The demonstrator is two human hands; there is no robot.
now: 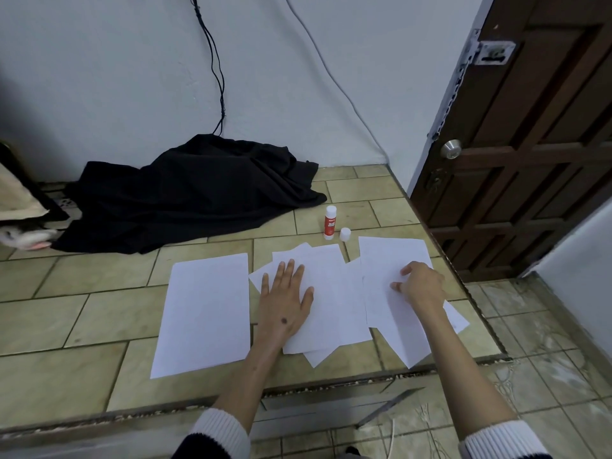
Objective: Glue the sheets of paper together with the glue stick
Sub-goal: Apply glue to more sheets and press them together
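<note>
White paper sheets lie on a tiled counter. One single sheet [205, 313] lies apart on the left. A loose pile [334, 313] sits in the middle, and my left hand [286, 298] presses flat on it with fingers spread. On the right lie more sheets [390, 260]; my right hand [419, 284] rests on the top one with fingertips bent onto the paper. A red and white glue stick [330, 222] stands upright behind the pile, uncapped, with its white cap [345, 234] beside it.
A crumpled black cloth [188, 193] lies at the back of the counter [99, 313] against the wall, with cables running down to it. A brown door [530, 144] stands at the right. The counter's front and right edges drop to a tiled floor [546, 376].
</note>
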